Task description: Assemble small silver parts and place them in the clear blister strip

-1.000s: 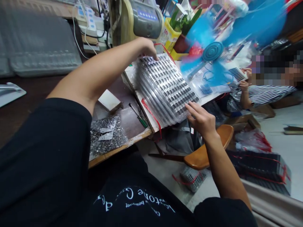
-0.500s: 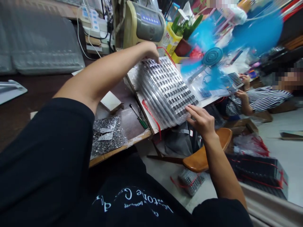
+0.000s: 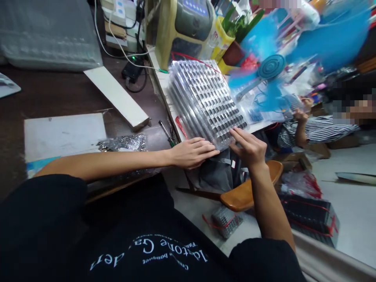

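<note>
A thick stack of clear plastic trays [image 3: 202, 98] filled with rows of small dark pieces lies tilted on the white tabletop. My left hand [image 3: 194, 152] rests along the stack's near edge, fingers stretched out and flat, its thumb hidden. At the near right corner, my right hand [image 3: 249, 148] has its fingertips on the top tray and its thumb at the side, holding the corner. Red ribbon [image 3: 180, 127] shows at the stack's left side, and another red strand [image 3: 194, 58] runs over its far edge.
A blue fan [image 3: 272, 68] spins beyond the stack, near a yellow machine [image 3: 167, 35]. Left are a long white box [image 3: 117, 98], a bag of small metal parts [image 3: 126, 143] and a screwdriver [image 3: 167, 133]. A person in stripes [image 3: 314, 127] sits at right.
My left hand has moved from the stack's far edge to its near edge, uncovering the white box and red strand. My right hand stays at the corner. The view has shifted slightly.
</note>
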`<action>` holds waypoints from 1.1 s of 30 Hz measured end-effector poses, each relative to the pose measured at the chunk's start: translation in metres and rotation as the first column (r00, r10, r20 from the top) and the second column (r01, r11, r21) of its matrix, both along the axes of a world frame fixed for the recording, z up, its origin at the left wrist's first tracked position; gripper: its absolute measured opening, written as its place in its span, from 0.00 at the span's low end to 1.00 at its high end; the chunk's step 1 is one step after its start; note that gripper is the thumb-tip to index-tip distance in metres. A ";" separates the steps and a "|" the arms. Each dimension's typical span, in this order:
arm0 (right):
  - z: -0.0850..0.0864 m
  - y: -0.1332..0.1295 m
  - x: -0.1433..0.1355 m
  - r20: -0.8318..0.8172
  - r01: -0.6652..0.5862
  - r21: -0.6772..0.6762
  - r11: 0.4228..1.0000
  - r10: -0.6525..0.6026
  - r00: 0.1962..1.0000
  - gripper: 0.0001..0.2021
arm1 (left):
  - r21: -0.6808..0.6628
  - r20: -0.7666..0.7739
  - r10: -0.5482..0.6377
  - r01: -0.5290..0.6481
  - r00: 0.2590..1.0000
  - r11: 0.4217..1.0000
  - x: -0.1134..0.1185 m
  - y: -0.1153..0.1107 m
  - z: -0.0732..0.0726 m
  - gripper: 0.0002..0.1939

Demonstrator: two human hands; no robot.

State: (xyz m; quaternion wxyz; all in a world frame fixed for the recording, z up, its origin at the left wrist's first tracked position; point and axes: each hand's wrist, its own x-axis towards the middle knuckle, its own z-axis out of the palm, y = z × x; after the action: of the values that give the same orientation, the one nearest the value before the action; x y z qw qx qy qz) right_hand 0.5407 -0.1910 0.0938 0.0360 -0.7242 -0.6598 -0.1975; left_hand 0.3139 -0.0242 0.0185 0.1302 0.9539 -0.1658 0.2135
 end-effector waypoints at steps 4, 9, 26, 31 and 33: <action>0.001 0.000 0.001 0.016 -0.079 0.029 0.996 0.078 0.997 0.17 | -0.010 0.034 0.057 -0.056 0.998 0.998 0.006 -0.002 -0.014 0.26; 0.003 0.001 0.003 0.113 -0.151 0.078 0.985 0.141 0.983 0.18 | 0.004 0.164 0.097 -0.099 0.982 0.995 0.009 -0.006 -0.023 0.23; 0.000 0.004 0.006 0.088 -0.147 0.125 0.981 0.136 0.987 0.16 | 0.021 0.214 0.202 -0.211 0.956 0.977 0.010 -0.019 -0.022 0.24; -0.003 0.004 0.009 0.064 -0.140 0.157 0.978 0.132 0.989 0.17 | -0.007 0.159 0.221 -0.223 0.962 0.975 0.011 -0.023 -0.023 0.27; -0.003 0.005 0.011 0.065 -0.128 0.179 0.975 0.118 0.991 0.16 | -0.022 0.162 0.241 -0.241 0.957 0.970 0.010 -0.024 -0.023 0.27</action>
State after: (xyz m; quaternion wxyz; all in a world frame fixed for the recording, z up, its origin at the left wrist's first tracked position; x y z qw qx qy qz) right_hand 0.5513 -0.1860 0.0911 0.0968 -0.6699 -0.6832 -0.2741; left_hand 0.3241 -0.0484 -0.0043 0.0898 0.9461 -0.0582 0.3056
